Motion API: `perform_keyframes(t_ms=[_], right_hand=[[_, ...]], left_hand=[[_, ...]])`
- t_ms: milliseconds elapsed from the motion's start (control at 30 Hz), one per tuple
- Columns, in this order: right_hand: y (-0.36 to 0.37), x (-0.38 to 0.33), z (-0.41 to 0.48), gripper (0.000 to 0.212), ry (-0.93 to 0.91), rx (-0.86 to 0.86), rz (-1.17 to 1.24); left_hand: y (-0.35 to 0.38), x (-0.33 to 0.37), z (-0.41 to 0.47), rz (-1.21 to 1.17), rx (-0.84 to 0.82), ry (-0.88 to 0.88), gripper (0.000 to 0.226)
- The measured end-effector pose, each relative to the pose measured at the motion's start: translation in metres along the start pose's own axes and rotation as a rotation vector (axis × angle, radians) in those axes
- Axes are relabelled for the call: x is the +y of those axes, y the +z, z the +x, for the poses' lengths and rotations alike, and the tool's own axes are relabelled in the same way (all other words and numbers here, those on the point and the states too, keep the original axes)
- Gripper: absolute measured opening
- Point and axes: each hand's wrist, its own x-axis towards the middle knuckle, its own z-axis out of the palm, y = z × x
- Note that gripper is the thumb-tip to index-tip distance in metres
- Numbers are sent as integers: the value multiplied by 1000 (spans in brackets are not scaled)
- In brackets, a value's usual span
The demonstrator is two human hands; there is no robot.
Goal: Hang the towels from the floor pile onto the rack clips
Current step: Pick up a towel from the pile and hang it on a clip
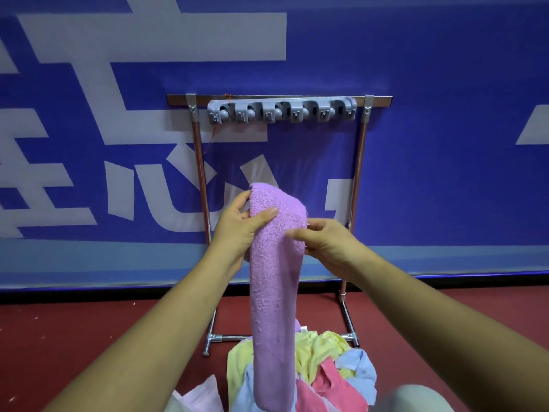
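Note:
A long purple towel hangs down from both hands in the middle of the view. My left hand grips its upper left side, thumb across the front. My right hand pinches its right edge a little lower. The towel's lower end reaches into the floor pile of yellow, pink, blue and white towels. Behind and above stands the metal rack with a grey clip strip on its top bar; no towel hangs from the clips.
A blue banner wall with white shapes stands right behind the rack. The floor is dark red. The rack's feet stick out forward beside the pile. A pale trouser knee shows at the bottom right.

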Motion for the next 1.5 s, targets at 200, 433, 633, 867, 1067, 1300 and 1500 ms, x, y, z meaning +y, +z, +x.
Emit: perform_keyframes(t_ms=[200, 433, 633, 867, 1067, 1300, 1500], right_hand=[[0, 1, 1, 5, -50, 137, -17], [-1, -10, 4, 12, -69, 145, 57], [-8, -10, 7, 7, -48, 211, 67], [-11, 5, 3, 26, 52, 75, 70], [-8, 14, 2, 24, 67, 47, 82], [-1, 9, 5, 21, -6, 170, 106], [5, 12, -1, 8, -8, 269, 158]], left_hand=[[-11, -15, 0, 49, -54, -122, 51], [-24, -48, -15, 189, -146, -177, 27], [-16, -60, -21, 275, -170, -233, 22], [-5, -44, -11, -167, -95, -205, 30], [-8, -31, -6, -234, -105, -228, 33], [-17, -37, -18, 75, -185, -294, 33], [-11, -40, -22, -65, -159, -252, 25]])
